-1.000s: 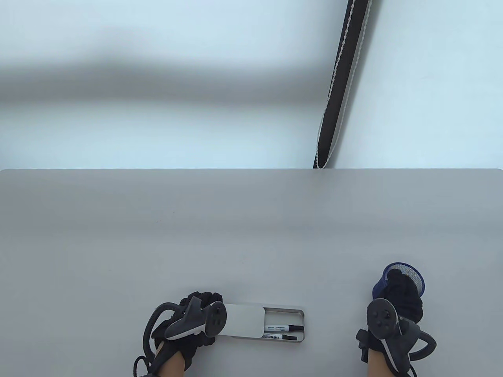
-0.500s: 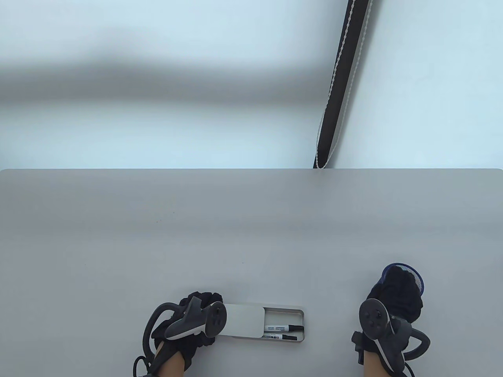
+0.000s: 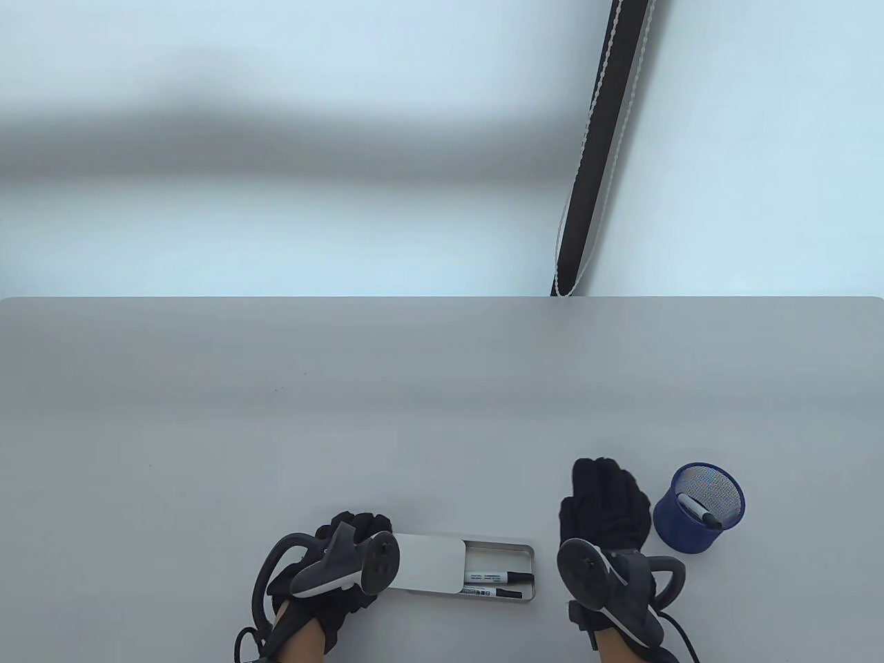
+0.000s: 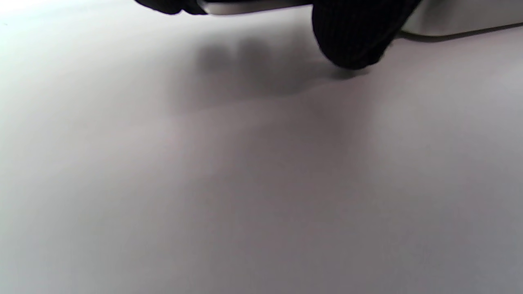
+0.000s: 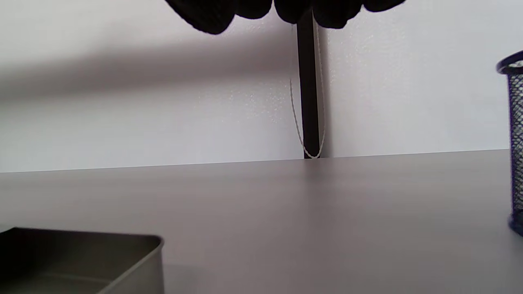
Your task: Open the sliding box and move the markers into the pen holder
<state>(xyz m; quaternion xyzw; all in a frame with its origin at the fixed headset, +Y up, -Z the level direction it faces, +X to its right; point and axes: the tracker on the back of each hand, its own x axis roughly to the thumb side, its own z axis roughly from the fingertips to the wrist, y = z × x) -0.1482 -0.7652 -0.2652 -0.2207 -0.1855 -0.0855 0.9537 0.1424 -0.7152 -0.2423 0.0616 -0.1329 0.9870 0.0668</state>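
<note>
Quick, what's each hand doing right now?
Left hand: grips the sliding box.
Right hand: open, holding nothing.

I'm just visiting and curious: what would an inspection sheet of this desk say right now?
Surface: plain grey table.
Job's things: silver metal sliding box, lid partly slid open, two black-capped white markers inside; blue mesh pen holder with one marker.
Clutter: nothing seen.
Hands: left hand grips the box's lid end; right hand empty, fingers relaxed, between box and holder.
Cables: glove cable at left wrist.
Surroundings: white wall, dark strip with bead cord.
</note>
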